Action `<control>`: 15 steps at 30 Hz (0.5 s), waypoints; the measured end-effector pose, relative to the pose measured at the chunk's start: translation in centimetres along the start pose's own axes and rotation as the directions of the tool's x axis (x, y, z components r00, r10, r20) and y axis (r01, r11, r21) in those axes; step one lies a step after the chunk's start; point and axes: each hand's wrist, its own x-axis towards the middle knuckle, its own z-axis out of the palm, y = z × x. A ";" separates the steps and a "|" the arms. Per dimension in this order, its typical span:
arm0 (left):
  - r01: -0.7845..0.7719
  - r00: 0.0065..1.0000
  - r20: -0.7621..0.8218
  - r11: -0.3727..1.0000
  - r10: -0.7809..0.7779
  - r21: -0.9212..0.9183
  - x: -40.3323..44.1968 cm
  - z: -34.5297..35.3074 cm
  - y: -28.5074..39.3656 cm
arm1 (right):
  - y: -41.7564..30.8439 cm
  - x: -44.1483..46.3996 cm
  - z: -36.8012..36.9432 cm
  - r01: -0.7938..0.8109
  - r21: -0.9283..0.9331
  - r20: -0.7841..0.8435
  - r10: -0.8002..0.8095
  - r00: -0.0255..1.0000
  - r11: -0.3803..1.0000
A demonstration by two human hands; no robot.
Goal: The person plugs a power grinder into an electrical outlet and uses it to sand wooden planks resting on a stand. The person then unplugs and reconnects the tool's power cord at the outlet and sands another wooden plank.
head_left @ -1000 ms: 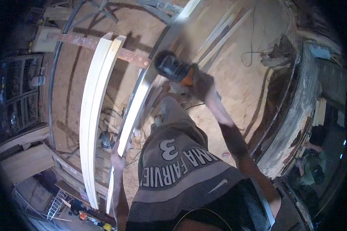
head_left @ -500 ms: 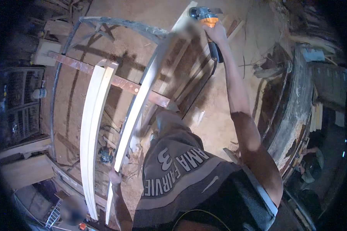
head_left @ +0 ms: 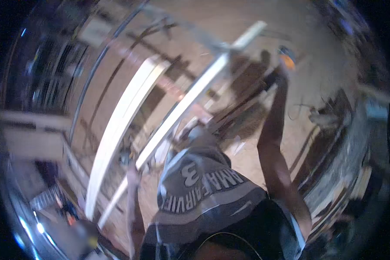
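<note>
My left hand [head_left: 134, 173] is wrapped round a long pale wood strip [head_left: 182, 106] near its lower part. The strip slants up and to the right across a metal frame. My right hand [head_left: 285, 73] grips an orange and black power tool [head_left: 287, 58], blurred by motion, to the right of the strip's far end and apart from it. Left of the strip lie other pale boards [head_left: 121, 110], side by side.
A dark metal bar [head_left: 91, 73] curves along the left. A reddish beam [head_left: 173, 89] crosses under the boards. A weathered log [head_left: 342, 151] lies at the right. At the lower left is a ladder [head_left: 44, 198].
The view has turned, tilting the boards further right. My right hand and the power tool have moved away from the strip, to the right. My left hand stays on the strip.
</note>
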 end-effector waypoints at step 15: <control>-0.024 0.982 -0.189 0.996 0.008 -0.084 -0.4 -1.4 -0.3 | 3.5 -38.4 -9.5 -0.732 0.674 0.587 0.526 0.615 0.103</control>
